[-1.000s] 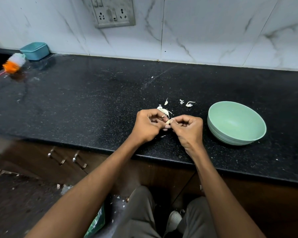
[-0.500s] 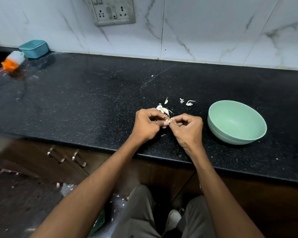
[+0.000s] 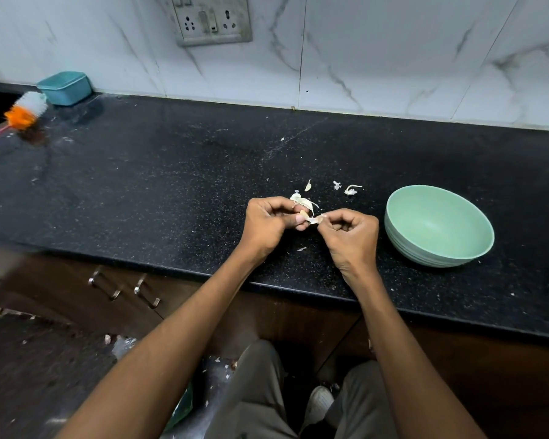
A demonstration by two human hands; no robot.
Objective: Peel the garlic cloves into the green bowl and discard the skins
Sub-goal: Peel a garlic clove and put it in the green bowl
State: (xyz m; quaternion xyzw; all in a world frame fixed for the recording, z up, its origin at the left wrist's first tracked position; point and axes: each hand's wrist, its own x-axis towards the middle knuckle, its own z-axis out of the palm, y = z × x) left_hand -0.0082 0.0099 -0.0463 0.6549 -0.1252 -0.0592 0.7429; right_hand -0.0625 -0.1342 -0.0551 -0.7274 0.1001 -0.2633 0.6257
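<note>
My left hand [image 3: 271, 224] and my right hand [image 3: 351, 237] meet over the black counter [image 3: 159, 185], both pinched on one small garlic clove [image 3: 313, 219]. A pale strip of skin sticks out between the fingertips. Loose garlic skins [image 3: 303, 200] lie just behind my left hand, with more scraps [image 3: 351, 190] further right. The green bowl [image 3: 438, 226] stands to the right of my right hand, a short gap away, and its inside looks bare.
A teal box [image 3: 64, 87] and an orange-and-white brush [image 3: 24, 110] sit at the far left of the counter. The marble wall carries a socket plate [image 3: 213, 20]. Drawer handles [image 3: 126, 288] are under the counter edge. Skin scraps litter the floor [image 3: 29, 359] near my legs.
My hands have drawn slightly apart, and a strip of skin now shows between the fingertips. The bowl and scraps have not moved.
</note>
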